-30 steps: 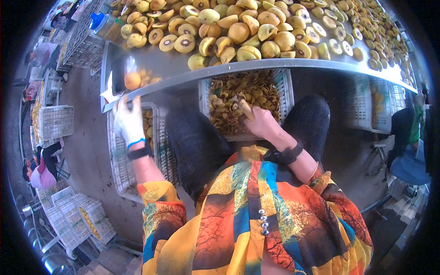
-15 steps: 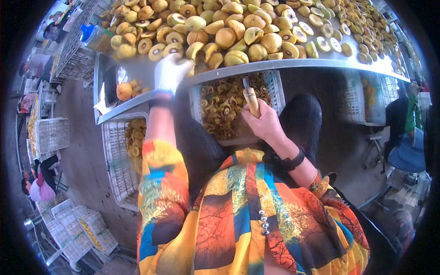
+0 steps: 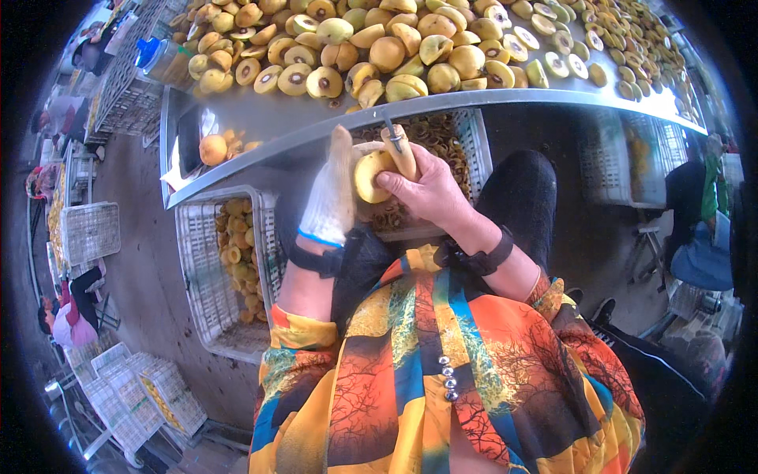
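My left hand (image 3: 332,189), in a whitish glove, cups a yellow fruit half (image 3: 369,177) above the crate between my knees. The fruit's rounded, partly pale side shows. In my bare right hand (image 3: 434,188) is a small wooden-handled tool (image 3: 400,152) with a narrow metal blade at its far end. My right thumb presses on the fruit. Beyond both hands, a pile of halved yellow fruit (image 3: 387,55), several with dark round centres, covers the metal-rimmed table (image 3: 442,101).
Under the table's edge stands a white crate (image 3: 476,150) of peels and scraps. To its left is another white crate (image 3: 207,300) holding fruit halves. A blue-capped clear container (image 3: 167,63) sits at the table's left corner. Other people and stacked crates surround the area.
My left hand has come back from the pile toward my body, bringing a fruit half. My right hand has moved left and up to meet it, still gripping the tool.
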`<act>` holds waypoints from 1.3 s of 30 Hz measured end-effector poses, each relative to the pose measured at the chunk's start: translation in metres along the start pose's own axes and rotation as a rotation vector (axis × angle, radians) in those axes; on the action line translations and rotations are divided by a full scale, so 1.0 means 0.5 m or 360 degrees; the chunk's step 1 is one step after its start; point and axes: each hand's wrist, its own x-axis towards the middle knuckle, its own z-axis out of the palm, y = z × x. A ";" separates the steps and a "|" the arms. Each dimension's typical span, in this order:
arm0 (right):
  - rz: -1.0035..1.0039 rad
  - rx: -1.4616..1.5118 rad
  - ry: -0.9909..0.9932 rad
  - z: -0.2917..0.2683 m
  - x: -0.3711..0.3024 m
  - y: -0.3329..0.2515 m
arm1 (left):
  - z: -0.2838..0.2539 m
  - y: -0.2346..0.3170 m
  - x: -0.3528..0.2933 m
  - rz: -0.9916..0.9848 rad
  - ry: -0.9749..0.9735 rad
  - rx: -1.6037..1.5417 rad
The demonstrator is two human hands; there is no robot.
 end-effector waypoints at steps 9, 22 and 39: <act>0.0898 0.1108 0.0154 0.032 -0.020 -0.009 | 0.046 -0.073 -0.045 0.0968 0.0355 0.0069; 0.0595 0.0142 -0.0059 0.014 -0.024 -0.025 | -0.056 -0.021 0.014 0.0103 0.0161 0.0101; 0.0147 -0.0746 -0.0105 0.031 -0.062 -0.016 | -0.024 -0.072 0.002 0.0517 0.0661 -0.0144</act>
